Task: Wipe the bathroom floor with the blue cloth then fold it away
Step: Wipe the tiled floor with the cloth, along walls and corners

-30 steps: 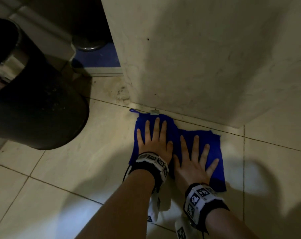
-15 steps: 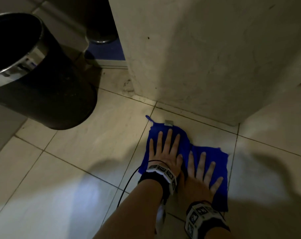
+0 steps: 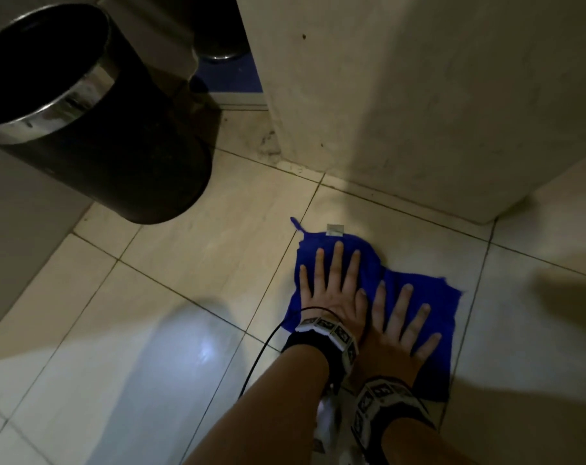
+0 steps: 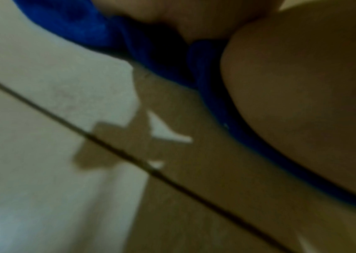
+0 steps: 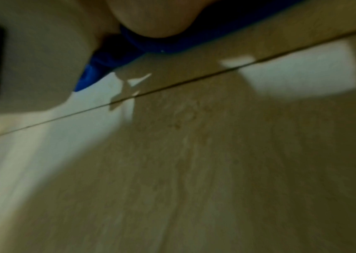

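I see the tiled floor (image 3: 170,263) running open toward the near left, bounded at the far side by the pale wall base (image 3: 402,105) and at the far left by the black bin (image 3: 123,156). The blue cloth (image 3: 415,293) lies flat between them, its far edge with a small white tag (image 3: 335,229) well short of the wall. My left hand (image 3: 331,290) and right hand (image 3: 399,333) press it side by side, fingers straight and spread, palms down.
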Motion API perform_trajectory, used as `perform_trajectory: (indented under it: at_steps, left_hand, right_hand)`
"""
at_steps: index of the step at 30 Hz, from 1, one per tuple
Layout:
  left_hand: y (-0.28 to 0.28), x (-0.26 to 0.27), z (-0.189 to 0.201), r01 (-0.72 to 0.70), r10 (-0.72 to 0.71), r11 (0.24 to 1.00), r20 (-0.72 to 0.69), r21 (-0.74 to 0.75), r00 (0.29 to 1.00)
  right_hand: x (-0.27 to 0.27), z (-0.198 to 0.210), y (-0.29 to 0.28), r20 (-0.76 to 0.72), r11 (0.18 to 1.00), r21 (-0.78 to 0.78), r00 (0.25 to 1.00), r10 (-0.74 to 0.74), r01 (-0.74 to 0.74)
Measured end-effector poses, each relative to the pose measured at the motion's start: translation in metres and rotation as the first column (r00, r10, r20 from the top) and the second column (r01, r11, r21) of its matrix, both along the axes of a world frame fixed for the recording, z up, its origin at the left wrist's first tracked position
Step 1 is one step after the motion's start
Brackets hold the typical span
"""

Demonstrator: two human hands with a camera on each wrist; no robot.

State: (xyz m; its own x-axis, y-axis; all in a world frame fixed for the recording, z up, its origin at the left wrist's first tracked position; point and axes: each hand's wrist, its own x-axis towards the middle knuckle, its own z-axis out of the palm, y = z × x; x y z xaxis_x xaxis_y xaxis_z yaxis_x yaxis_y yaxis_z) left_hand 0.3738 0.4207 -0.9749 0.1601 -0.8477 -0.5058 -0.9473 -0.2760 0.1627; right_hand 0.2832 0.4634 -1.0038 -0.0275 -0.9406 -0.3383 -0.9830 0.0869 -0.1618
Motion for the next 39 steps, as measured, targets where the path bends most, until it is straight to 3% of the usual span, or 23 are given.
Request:
perform_trajectory:
  at_steps: [3,6,12,14,20,25,39]
  left_hand:
    - [0.004,0.003,-0.002,0.019,-0.019,0.999,-0.011,-0.034,1.000]
    - [0.006,0.007,-0.004,0.030,-0.034,0.996,-0.044,-0.082,0.998]
    - [0.035,0.045,-0.010,-0.001,-0.008,0.988,-0.056,-0.153,0.998]
    - [0.053,0.072,-0.009,-0.013,0.005,0.990,-0.059,-0.144,0.998]
    - [0.115,0.178,-0.007,0.011,-0.018,0.990,-0.050,-0.139,0.999]
    - [0.142,0.239,-0.008,-0.056,0.047,0.986,-0.060,-0.160,0.997]
    - [0.165,0.426,-0.008,-0.245,0.248,0.961,0.005,-0.127,0.969]
  right_hand:
    - [-0.004,-0.002,0.001,-0.022,0.998,0.042,0.999,0.037,-0.036]
    - [-0.006,0.003,0.003,0.087,0.995,-0.003,0.991,0.099,-0.099]
    - [0.034,0.009,0.025,-0.058,0.989,0.100,0.993,-0.101,0.106]
    - [0.055,0.020,0.037,-0.028,0.979,0.178,0.995,-0.095,0.099]
    - [0.120,0.039,0.083,-0.048,0.981,0.192,0.998,0.047,-0.037]
    - [0.186,0.042,0.101,-0.052,0.977,0.211,0.997,0.054,-0.041]
    - [0.366,0.026,0.110,0.029,0.965,0.042,0.966,0.257,-0.258]
